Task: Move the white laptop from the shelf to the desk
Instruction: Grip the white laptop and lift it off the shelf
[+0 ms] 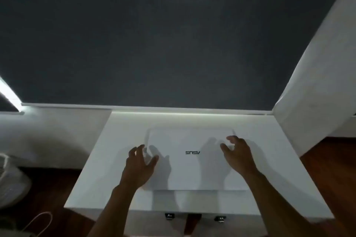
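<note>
Both our hands — left hand [141, 161], right hand [238, 152] — hover spread, grip apart, seemingly bracketing the white laptop [192, 159] for a balanced lift off the shelf [115, 179].

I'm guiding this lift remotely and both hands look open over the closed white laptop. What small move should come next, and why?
Probably lower both hands and close them on the laptop's side edges. The left hand and right hand hover open near the left and right sides of the closed white laptop, which lies flat on the white shelf top, apparently not gripped yet.
</note>
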